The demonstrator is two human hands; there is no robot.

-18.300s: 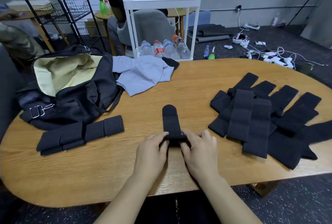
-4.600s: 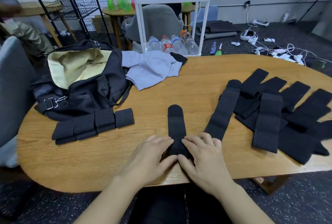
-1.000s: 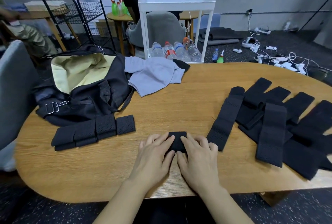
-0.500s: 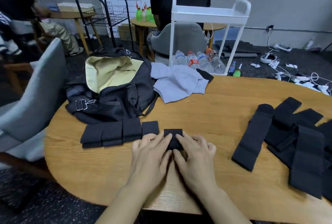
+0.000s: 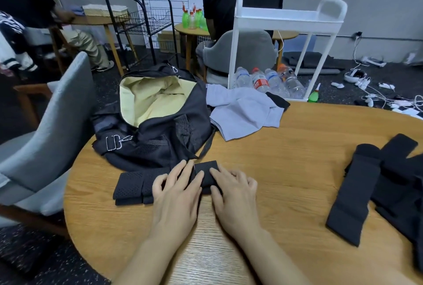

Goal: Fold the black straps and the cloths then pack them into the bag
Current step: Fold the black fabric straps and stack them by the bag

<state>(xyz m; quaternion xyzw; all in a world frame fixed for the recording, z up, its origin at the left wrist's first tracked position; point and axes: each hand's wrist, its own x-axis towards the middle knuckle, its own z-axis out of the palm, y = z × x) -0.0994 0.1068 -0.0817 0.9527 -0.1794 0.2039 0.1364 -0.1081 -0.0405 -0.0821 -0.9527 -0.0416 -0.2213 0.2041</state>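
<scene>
Folded black strap (image 5: pixel 206 173): centre frame, on table (image 5: pixel 286 170), beside folded row (image 5: pixel 137 184). Left hand (image 5: pixel 177 189) and right hand (image 5: pixel 234 191) press it, fingers flat, extended. Likely light, soft, springy; pinch across folded edges. Bag (image 5: pixel 160 124) open, upper left.

A single head-worn wide-angle view looks forward and down, close over the desk (image 5: pixel 286 159) and hands.

table (image 5: pixel 286 170): grained wood, matt | folded strap (image 5: pixel 207 173): perforated black cloth
</scene>
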